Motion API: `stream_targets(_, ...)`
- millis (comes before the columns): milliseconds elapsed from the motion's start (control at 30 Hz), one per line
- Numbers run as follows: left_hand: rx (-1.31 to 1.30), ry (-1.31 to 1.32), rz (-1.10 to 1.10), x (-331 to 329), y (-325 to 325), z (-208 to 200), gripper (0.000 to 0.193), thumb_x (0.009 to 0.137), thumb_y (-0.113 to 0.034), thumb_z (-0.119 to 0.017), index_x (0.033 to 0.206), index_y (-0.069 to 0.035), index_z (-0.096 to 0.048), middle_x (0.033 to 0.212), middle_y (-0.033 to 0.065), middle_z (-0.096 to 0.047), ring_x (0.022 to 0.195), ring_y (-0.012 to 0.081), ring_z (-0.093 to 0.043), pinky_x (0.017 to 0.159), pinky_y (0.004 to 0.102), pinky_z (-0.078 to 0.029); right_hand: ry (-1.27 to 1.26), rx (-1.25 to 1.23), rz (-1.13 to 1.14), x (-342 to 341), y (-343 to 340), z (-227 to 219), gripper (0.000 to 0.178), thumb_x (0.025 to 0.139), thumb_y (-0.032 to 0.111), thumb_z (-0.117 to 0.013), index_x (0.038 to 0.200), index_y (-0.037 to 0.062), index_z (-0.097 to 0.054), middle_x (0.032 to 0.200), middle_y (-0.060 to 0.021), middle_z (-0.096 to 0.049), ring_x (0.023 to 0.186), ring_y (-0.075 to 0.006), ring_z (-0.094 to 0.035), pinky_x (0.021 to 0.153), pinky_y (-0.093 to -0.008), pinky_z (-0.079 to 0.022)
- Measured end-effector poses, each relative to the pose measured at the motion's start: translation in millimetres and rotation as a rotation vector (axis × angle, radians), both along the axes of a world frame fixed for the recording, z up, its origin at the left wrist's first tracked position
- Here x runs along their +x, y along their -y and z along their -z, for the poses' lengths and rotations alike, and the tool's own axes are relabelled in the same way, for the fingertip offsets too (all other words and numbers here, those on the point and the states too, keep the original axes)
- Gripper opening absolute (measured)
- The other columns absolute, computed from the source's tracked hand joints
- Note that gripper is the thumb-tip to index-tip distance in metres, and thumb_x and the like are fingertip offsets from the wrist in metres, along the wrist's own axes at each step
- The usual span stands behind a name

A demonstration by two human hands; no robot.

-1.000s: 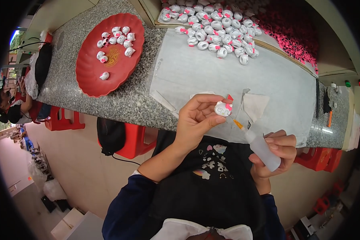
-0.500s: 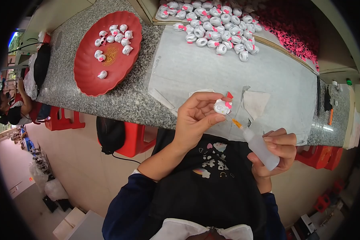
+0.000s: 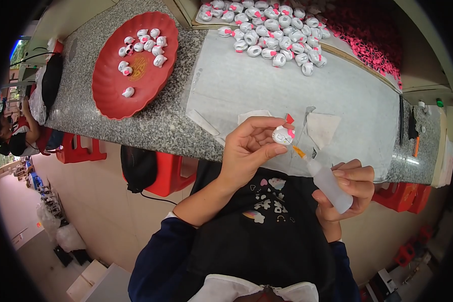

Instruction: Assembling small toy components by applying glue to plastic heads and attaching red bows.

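My left hand (image 3: 251, 146) pinches a small white cat-head piece (image 3: 283, 135) with a pink bow between thumb and fingertips. Across from it, my right hand (image 3: 348, 189) is wrapped round a translucent squeeze bottle (image 3: 332, 187). The bottle tilts toward the piece, and its thin orange nozzle (image 3: 299, 152) ends just below and right of it. Whether the tip touches the piece I cannot tell. Both hands are above the near edge of a white sheet (image 3: 246, 85) on the counter.
Many white pieces (image 3: 272, 38) lie heaped at the sheet's far end, beside a pile of pink bows (image 3: 372, 53). A red scalloped plate (image 3: 105, 75) with several pieces stands on the granite counter (image 3: 181, 116). Red stools (image 3: 168, 173) stand below. Another person (image 3: 22, 131) sits far left.
The white piece has turned a little in my left hand and shifted slightly right. The bottle's nozzle has moved slightly up and right, staying close to the piece.
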State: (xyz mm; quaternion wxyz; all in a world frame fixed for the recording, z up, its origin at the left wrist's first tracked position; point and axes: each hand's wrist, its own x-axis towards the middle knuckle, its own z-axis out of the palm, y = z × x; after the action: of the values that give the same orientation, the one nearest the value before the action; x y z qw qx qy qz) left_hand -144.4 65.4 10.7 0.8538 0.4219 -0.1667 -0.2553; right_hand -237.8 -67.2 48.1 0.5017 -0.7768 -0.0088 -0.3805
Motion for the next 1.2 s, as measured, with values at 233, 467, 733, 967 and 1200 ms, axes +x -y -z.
stream_targets(233, 0.105, 0.228, -0.098, -1.7, 2.6, 5.9, 0.032, 0.069, 0.006, -0.057, 0.1, 0.002, -0.049, 0.101, 0.0114, -0.052, 0.091, 0.0153, -0.05, 0.08, 0.0271, -0.039, -0.013, 0.008, -0.01, 1.5, -1.1, -1.2, 0.042, 0.054, 0.023, -0.076, 0.08, 0.0094, -0.045, 0.074, -0.0035, -0.046, 0.056, -0.0119, -0.044, 0.051, -0.0217, -0.038)
stream_targets(467, 0.165, 0.272, -0.108, 3.6, 3.9, 5.7, 0.031, 0.068, 0.007, -0.057, 0.098, 0.002, -0.051, 0.101, 0.0108, -0.051, 0.095, 0.0167, -0.048, 0.08, 0.027, -0.038, -0.065, -0.03, -0.01, 0.6, 7.4, -4.9, 0.042, 0.055, 0.024, -0.075, 0.08, 0.0087, -0.045, 0.073, -0.0039, -0.044, 0.058, -0.012, -0.043, 0.052, -0.0226, -0.038)
stream_targets(733, 0.128, 0.027, -0.211, 14.4, -9.9, 3.7, 0.034, 0.069, 0.009, -0.055, 0.101, 0.003, -0.044, 0.102, 0.0171, -0.051, 0.091, 0.0174, -0.051, 0.078, 0.0255, -0.041, -0.32, 0.485, -0.092, 26.7, 40.7, -0.4, 0.022, 0.066, 0.005, -0.06, 0.079, 0.0027, -0.041, 0.083, -0.0068, -0.046, 0.072, -0.0169, -0.05, 0.059, -0.0277, -0.045)
stream_targets(967, 0.137, 0.054, -0.21, 16.8, -11.2, 2.5, 0.034, 0.07, 0.004, -0.057, 0.102, 0.001, -0.044, 0.102, 0.0179, -0.05, 0.089, 0.0194, -0.053, 0.08, 0.0308, -0.042, -0.517, -0.147, 0.38, 101.7, 152.5, 34.9, 0.017, 0.071, 0.01, -0.056, 0.085, 0.0048, -0.049, 0.073, -0.0043, -0.051, 0.065, -0.0183, -0.053, 0.056, -0.0275, -0.044)
stream_targets(1200, 0.129, -0.008, -0.175, 12.4, -6.7, 1.8, 0.034, 0.069, 0.006, -0.057, 0.101, 0.002, -0.044, 0.101, 0.0168, -0.051, 0.092, 0.0167, -0.05, 0.079, 0.0252, -0.04, -0.52, -0.727, 0.699, 152.1, 167.1, 36.8, 0.022, 0.067, 0.021, -0.062, 0.078, 0.0022, -0.056, 0.075, -0.0126, -0.054, 0.065, -0.0259, -0.053, 0.058, -0.0322, -0.042)
